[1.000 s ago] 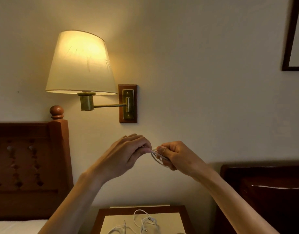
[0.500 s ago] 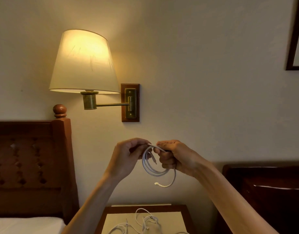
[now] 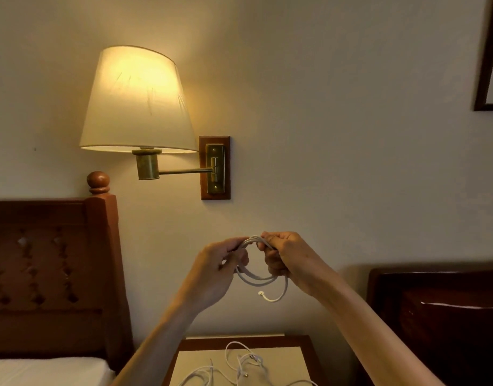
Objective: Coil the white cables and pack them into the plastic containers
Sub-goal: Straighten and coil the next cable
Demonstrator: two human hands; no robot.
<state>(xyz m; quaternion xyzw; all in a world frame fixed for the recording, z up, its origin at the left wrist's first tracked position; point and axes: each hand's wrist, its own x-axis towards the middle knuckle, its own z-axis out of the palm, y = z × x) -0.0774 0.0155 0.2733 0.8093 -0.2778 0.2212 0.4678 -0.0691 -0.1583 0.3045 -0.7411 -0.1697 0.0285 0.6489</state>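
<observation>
Head view. Both hands are raised in front of the wall, above the nightstand [image 3: 303, 342]. The left hand [image 3: 217, 270] has its fingers curled round the left side of a white cable coil [image 3: 256, 277], thumb on top. The right hand [image 3: 288, 259] pinches the top right of the same coil, fingers curled over the strands. The coil hangs between the hands as several loops. One free end [image 3: 261, 294], with a small connector, curls loose below the loops and is not tucked in.

On the nightstand, more white cables [image 3: 239, 367] lie uncoiled in a loose tangle, at the bottom edge of the picture. No plastic container can be made out in this view; a faint clear shape among the cables is too indistinct to identify.

Task progress, as a judgement: one cable is nearly coiled, with its tail left to secure. Nothing is seen packed. The tangle on the nightstand remains to be coiled and packed, so the task is at an early stage.

A lit wall lamp [image 3: 136, 101] hangs above a wooden headboard [image 3: 50, 260].

Markings: no brand, label or legible writing is visible.
</observation>
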